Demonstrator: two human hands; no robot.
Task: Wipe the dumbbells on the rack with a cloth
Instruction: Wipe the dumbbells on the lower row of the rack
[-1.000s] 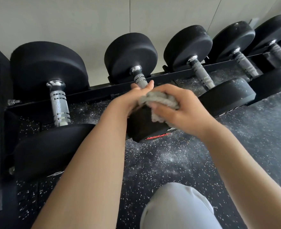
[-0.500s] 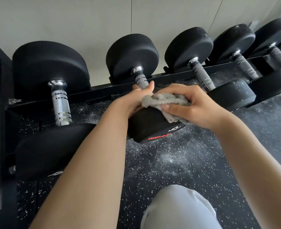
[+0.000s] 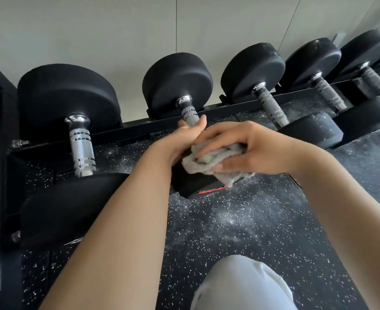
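Left hand [image 3: 189,139] is wrapped round the knurled handle [image 3: 188,114] of the second dumbbell [image 3: 178,83] from the frame's left, fingers curled on it, thumb up. It looks like a steadying grip.

Right hand [image 3: 258,148] clutches the bunched grey cloth [image 3: 209,162], fingers spread over it and thumb under, pressing it onto the near head [image 3: 193,182] of the same dumbbell at frame centre.

Change over the last second: the cloth has slid from the top of that near head down toward its outer rim, and a corner now hangs over the edge by the red marking [image 3: 209,190]. The right hand followed it, and the left hand has kept its hold. So the wipe stroke is mid-pass on this head and not finished, judging by how much of the black face stays uncovered.

The dumbbell sits on the rack [image 3: 139,130], far head against the back rail. The big dumbbell [image 3: 68,99] at left looks clean. The ones toward the upper right, starting with the third [image 3: 251,70], look greyish with dust, so they are probably still to do. White specks show on the floor [image 3: 229,220] under the rack. A knee [image 3: 240,285] shows at bottom centre.
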